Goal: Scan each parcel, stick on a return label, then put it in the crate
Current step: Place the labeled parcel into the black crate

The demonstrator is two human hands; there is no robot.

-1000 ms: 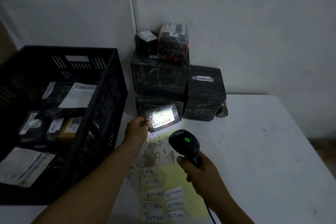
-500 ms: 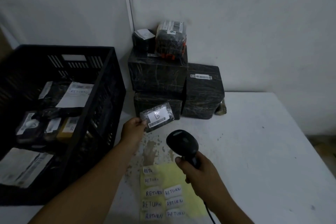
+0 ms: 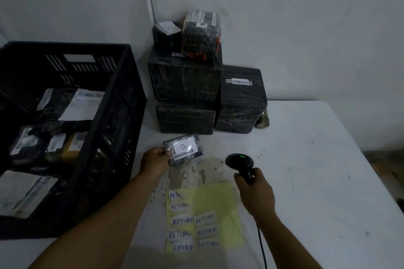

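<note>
Over the white table (image 3: pixel 306 159), small parcel (image 3: pixel 184 149) pinched in left hand (image 3: pixel 154 159), scanner (image 3: pixel 240 162) gripped in right hand (image 3: pixel 254 190).

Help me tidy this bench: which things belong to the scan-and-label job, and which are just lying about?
Job: small parcel in left hand; scanner in right hand; RETURN label sheet; crate; stacked parcels.
Lying about: small object behind the right box, too dim to identify.

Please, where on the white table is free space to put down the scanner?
The widest bare patch of the table lies right of the scanner, between the stacked black boxes and the table's right edge. It is crowded near the yellow label sheet and the crate.
</note>
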